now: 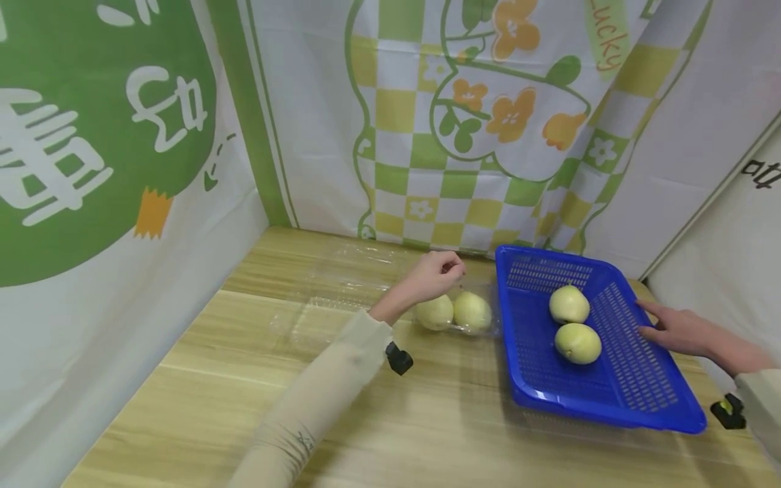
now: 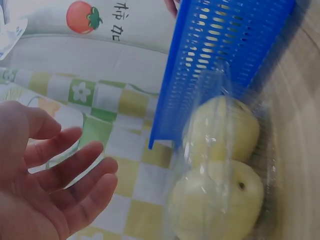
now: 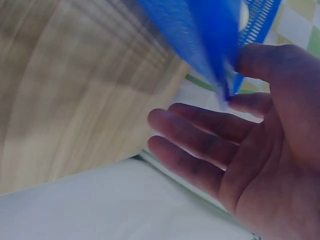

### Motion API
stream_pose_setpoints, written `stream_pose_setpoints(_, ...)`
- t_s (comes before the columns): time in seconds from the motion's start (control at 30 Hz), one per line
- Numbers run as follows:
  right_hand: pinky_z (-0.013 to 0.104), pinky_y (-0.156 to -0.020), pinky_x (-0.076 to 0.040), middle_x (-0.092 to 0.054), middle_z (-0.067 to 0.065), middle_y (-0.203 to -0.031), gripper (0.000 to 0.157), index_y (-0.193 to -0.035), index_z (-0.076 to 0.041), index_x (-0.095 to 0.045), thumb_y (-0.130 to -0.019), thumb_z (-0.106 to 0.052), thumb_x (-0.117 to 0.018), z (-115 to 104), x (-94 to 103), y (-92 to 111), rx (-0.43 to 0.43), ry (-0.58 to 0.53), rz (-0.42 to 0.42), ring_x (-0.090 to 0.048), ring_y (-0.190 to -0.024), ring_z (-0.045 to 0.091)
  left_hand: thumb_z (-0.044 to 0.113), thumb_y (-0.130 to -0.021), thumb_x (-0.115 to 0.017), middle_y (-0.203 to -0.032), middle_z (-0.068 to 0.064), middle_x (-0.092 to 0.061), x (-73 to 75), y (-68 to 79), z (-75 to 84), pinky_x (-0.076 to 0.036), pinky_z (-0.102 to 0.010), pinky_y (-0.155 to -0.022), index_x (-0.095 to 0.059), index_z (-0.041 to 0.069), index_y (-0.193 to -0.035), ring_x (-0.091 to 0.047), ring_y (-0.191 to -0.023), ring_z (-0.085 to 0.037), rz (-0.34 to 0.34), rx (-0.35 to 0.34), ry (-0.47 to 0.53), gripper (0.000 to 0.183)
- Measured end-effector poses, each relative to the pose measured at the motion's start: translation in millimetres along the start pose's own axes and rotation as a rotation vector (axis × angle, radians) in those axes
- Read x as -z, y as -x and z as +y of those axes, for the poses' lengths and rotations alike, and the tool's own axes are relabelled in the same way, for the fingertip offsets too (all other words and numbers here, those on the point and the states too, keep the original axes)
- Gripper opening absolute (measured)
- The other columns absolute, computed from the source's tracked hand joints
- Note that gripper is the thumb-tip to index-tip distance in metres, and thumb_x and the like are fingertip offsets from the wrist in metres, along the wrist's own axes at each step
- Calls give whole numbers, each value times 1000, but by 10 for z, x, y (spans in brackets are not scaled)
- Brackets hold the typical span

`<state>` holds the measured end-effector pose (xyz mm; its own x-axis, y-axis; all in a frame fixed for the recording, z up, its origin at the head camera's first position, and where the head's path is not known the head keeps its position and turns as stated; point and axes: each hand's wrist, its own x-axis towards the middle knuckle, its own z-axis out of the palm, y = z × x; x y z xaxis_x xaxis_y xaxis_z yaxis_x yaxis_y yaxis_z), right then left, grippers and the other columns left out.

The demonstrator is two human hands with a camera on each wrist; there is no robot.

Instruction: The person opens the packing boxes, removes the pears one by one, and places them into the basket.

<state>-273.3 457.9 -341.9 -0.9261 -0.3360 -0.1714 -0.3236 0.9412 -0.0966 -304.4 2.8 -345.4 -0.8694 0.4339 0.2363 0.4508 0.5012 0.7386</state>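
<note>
My left hand [image 1: 434, 274] is above a clear plastic clamshell box [image 1: 360, 285], its fingers loosely bent with nothing between them. Two pale yellow pears, the left one [image 1: 434, 313] and the right one [image 1: 472, 312], sit in the box's right part, seen through the plastic in the left wrist view. Right of the box is a blue plastic basket [image 1: 515, 366] with two more pears, one behind [image 1: 569, 304] and one in front [image 1: 577, 343]. My right hand [image 1: 680, 330] is at the basket's right rim, thumb and index finger beside it, other fingers extended outside.
All of this stands on a light wooden table [image 1: 244, 393]. A printed curtain [image 1: 396, 183] hangs along the table's back edge, right behind box and basket. White cloth also hangs at the left [image 1: 201, 217] and right [image 1: 732, 257] sides.
</note>
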Motion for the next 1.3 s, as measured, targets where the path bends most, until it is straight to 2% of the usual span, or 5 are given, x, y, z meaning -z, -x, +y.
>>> stream_pose_setpoints(0.23,43,-62,-51,-65,25,-91,50,-118,20,-45,-91,-20,-54,-95,180,-61,13,4,-29,-64,-77,33,26,-92,-45,-99,1,-63,11,144,-140,-47,-28,-80,-63,12,-102,-57,-92,-13,32,134,-74,26)
stream_pose_setpoints(0.5,44,-63,-51,-66,18,-88,49,-115,16,-52,-92,-27,-52,-299,357,-148,18,55,-28,-63,-76,30,27,-93,-48,-104,-1,-62,12,293,-261,-48,-33,-83,-61,12,-107,-57,-97,-16,86,193,-26,25)
stream_pose_setpoints(0.87,44,-67,-51,-67,17,-95,36,-112,10,-58,-93,-20,-52,-627,491,-251,152,39,61,-64,-79,27,34,-91,-48,-127,-10,-48,-42,464,-305,-45,-42,-88,-51,13,-123,-49,-111,-25,100,248,59,38)
stream_pose_setpoints(1.03,42,-67,-51,-68,12,-95,28,-110,2,-61,-93,-19,-53,-827,527,-259,202,57,130,-64,-80,24,33,-90,-51,-127,-16,-44,-101,485,-259,-47,-38,-74,-42,10,-132,-51,-86,-21,72,268,125,48)
stream_pose_setpoints(1.3,28,-59,-49,-68,1,-87,18,-103,-5,-66,-90,-12,-55,-1236,491,-293,350,89,263,-60,-68,8,29,-88,-52,-145,-11,-29,-191,586,-260,-29,-50,-105,-34,12,-136,-28,-133,-30,94,275,148,54)
